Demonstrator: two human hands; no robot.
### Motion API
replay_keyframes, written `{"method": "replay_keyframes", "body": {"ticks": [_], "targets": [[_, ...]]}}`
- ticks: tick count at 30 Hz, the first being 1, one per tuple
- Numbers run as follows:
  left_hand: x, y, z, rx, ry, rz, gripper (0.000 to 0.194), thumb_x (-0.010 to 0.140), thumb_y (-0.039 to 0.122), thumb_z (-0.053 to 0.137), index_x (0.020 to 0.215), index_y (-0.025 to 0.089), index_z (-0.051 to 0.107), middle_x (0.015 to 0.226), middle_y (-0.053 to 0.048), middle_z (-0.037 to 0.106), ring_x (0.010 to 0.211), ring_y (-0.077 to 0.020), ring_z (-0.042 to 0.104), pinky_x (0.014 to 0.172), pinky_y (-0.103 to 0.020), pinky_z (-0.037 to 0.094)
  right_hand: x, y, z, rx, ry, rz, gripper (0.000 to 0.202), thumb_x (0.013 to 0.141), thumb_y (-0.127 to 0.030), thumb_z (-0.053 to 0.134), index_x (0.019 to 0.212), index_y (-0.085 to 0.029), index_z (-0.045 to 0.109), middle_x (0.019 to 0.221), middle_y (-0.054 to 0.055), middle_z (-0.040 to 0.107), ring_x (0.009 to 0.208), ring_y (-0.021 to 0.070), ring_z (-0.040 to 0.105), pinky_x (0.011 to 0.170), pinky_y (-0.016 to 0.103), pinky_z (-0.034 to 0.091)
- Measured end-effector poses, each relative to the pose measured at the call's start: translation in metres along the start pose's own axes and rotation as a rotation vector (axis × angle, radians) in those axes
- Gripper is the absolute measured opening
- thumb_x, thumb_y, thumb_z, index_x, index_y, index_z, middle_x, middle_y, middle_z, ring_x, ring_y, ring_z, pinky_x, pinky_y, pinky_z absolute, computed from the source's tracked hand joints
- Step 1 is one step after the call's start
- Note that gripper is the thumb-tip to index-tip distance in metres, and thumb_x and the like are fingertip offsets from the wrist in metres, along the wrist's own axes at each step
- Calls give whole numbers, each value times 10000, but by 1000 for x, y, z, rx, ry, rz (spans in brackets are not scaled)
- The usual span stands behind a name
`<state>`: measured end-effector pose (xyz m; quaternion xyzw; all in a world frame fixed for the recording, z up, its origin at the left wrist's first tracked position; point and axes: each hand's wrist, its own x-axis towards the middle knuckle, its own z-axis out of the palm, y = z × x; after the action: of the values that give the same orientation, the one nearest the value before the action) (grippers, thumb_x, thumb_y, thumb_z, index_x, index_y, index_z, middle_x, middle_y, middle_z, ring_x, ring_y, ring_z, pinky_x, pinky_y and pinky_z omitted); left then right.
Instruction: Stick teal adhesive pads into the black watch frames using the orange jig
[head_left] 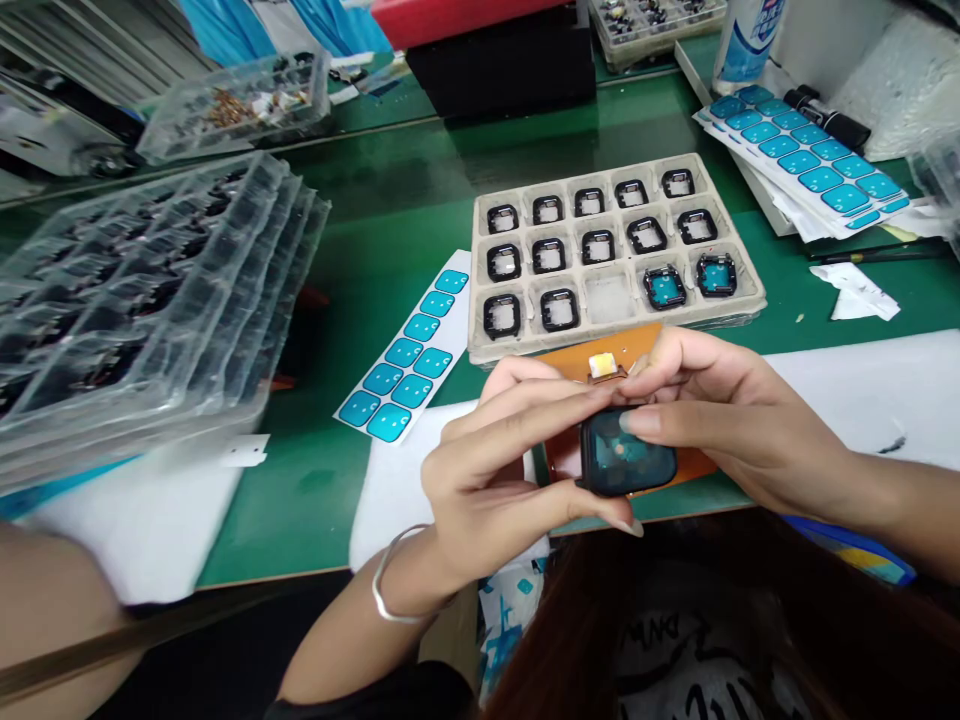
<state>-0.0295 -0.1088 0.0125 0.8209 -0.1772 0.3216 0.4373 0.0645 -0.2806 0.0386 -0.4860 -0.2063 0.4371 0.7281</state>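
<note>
A dark square watch case (630, 458) with a smooth glossy face is held low in front of me, over an orange board (694, 466). My left hand (502, 455) grips its left side, fingers along the top edge and thumb at the bottom. My right hand (739, 420) pinches at the upper edge, its thumb lying on the face. Just above the fingertips sits a small yellow-and-white piece (602, 365). Behind, a beige tray (752, 290) holds several black square frames, two with blue stickers, and one compartment holds no frame.
A sheet of blue stickers (412, 355) lies left of the tray. Stacked clear trays (150, 290) stand at the left. More sticker sheets (810, 150), a bottle (750, 45) and crumpled paper (855, 292) are at the right. A black-and-red box (502, 70) stands behind.
</note>
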Motion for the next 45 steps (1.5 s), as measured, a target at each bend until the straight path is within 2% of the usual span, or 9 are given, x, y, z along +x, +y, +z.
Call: {"method": "replay_keyframes", "body": {"ticks": [5, 8, 13, 21, 26, 31, 36, 40, 45], "targets": [[-2, 0, 1, 14, 17, -2, 643, 690, 494, 830, 1285, 350, 635, 1016, -44, 759, 812, -198, 643, 720, -396, 522, 0, 1, 0, -33, 18, -11, 135, 771, -177, 751, 768, -208, 620, 861, -13, 716, 777, 134, 688, 661, 249, 543], [-4, 1, 2, 8, 99, -47, 580, 702, 562, 792, 1225, 340, 675, 921, -33, 756, 793, -198, 638, 720, -408, 519, 1, 0, -2, -42, -5, -10, 68, 783, -167, 712, 826, -211, 683, 938, 6, 739, 898, 169, 698, 779, 299, 551], [-5, 1, 1, 2, 177, -76, 551, 697, 614, 769, 1144, 298, 713, 831, -12, 732, 772, -183, 641, 709, -377, 507, 3, -3, -3, 0, -71, 46, 198, 780, -156, 652, 950, -207, 740, 1030, 32, 753, 1013, 217, 689, 911, 372, 529], [-5, 5, 3, 9, 194, -84, 554, 687, 624, 781, 1116, 286, 686, 839, -15, 712, 754, -189, 643, 673, -373, 520, 1, -4, -1, -23, 13, 97, 80, 741, -163, 707, 808, -203, 688, 927, 22, 741, 916, 203, 688, 817, 352, 546], [-6, 8, 3, 19, 190, -105, 505, 706, 645, 756, 1096, 339, 658, 839, -6, 717, 740, -211, 666, 667, -418, 531, 1, -3, -1, -6, 19, 110, 82, 734, -189, 742, 780, -208, 677, 929, 19, 735, 951, 210, 686, 809, 351, 556], [-8, 7, 1, 41, 185, -74, 549, 686, 635, 770, 1114, 307, 668, 855, -17, 740, 742, -222, 685, 690, -448, 518, -1, -3, 0, 12, 16, 117, 73, 753, -190, 748, 763, -206, 677, 925, 22, 734, 967, 215, 690, 793, 350, 566], [-10, 9, -1, 54, 166, -58, 575, 681, 621, 783, 1152, 315, 662, 916, -17, 766, 793, -240, 710, 755, -491, 499, -1, -3, 2, -12, 27, 104, 149, 734, -235, 805, 740, -206, 659, 894, 20, 730, 911, 200, 698, 732, 315, 570], [-11, 14, -2, 59, 119, -107, 560, 717, 588, 776, 1195, 328, 641, 952, -21, 772, 851, -252, 721, 794, -522, 495, -2, -4, 3, -58, 36, 108, 215, 727, -318, 832, 731, -208, 647, 876, 21, 722, 884, 202, 700, 698, 309, 573], [-13, 15, -2, 55, 116, -99, 603, 694, 556, 808, 1220, 309, 645, 993, -38, 773, 776, -242, 706, 757, -528, 501, -4, -2, 4, -99, 47, 86, 244, 735, -366, 830, 730, -211, 642, 878, 19, 714, 917, 204, 694, 717, 307, 585]]}}
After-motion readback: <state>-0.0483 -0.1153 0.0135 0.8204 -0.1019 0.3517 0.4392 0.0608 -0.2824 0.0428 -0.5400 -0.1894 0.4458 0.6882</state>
